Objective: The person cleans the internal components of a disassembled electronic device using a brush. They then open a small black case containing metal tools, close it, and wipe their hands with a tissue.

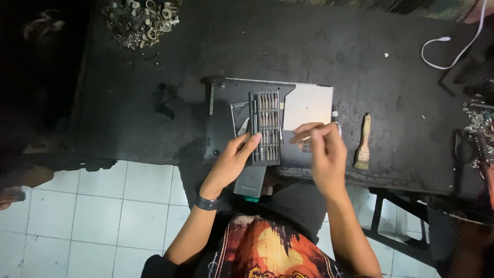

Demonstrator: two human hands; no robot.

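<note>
Left hand [232, 160] fingertips touch bit case [266, 127]

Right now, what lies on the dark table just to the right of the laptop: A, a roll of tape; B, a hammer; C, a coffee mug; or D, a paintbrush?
D: a pale-handled paintbrush lies on the table right of the upturned laptop.
</note>
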